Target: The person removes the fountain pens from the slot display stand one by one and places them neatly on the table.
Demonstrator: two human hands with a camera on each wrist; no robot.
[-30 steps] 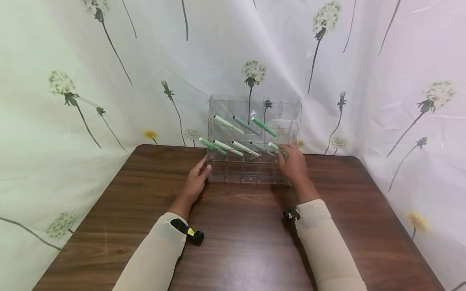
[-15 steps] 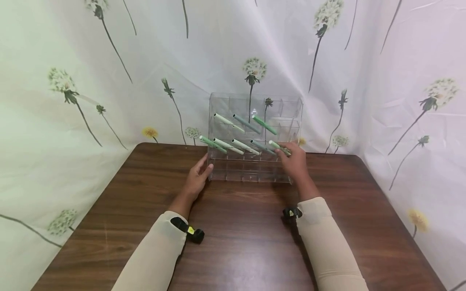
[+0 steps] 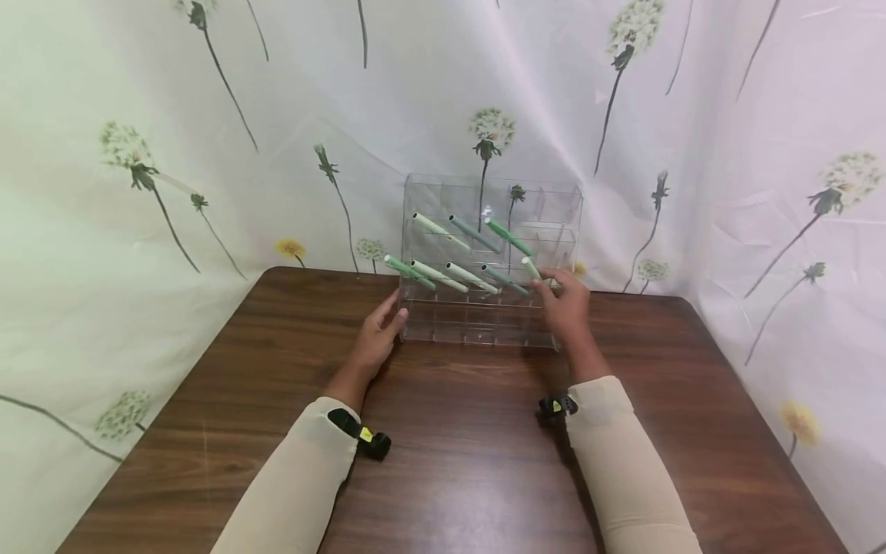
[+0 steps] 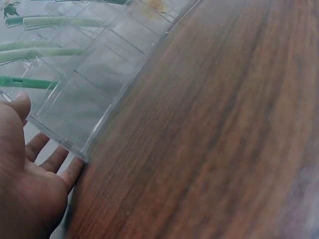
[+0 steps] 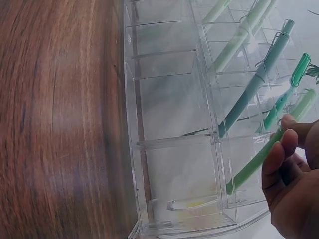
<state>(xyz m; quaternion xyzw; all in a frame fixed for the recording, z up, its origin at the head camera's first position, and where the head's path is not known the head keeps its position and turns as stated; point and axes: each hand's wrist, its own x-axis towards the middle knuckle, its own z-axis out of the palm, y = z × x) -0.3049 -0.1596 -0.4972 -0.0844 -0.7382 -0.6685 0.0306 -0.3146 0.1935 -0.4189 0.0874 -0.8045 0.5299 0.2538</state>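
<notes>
My right hand (image 3: 567, 304) pinches a light green pen (image 5: 255, 163) between thumb and fingers. Its lower end reaches into a right-hand compartment of a clear plastic rack (image 3: 453, 332), and its upper end leans outward. At the rack's left side rests my left hand (image 3: 374, 342), with the thumb by the front edge and fairly straight fingers against the side panel (image 4: 70, 107). Left of the held pen, in the same row, slant a grey-blue pen (image 3: 504, 278), two pale pens, one of them (image 3: 473, 278) beside it, and a green pen (image 3: 410, 272).
One row higher in the rack stand a pale pen (image 3: 440, 231), a grey-blue pen (image 3: 474, 234) and a bright green pen (image 3: 508, 236). The rack is at the far edge of a brown wooden table (image 3: 443, 438). Behind hangs a white dandelion-print curtain (image 3: 277, 92).
The light green pen in my right hand has tipped steeper, and its upper end has risen slightly. My left hand stays at the rack's side. The head view has shifted a little.
</notes>
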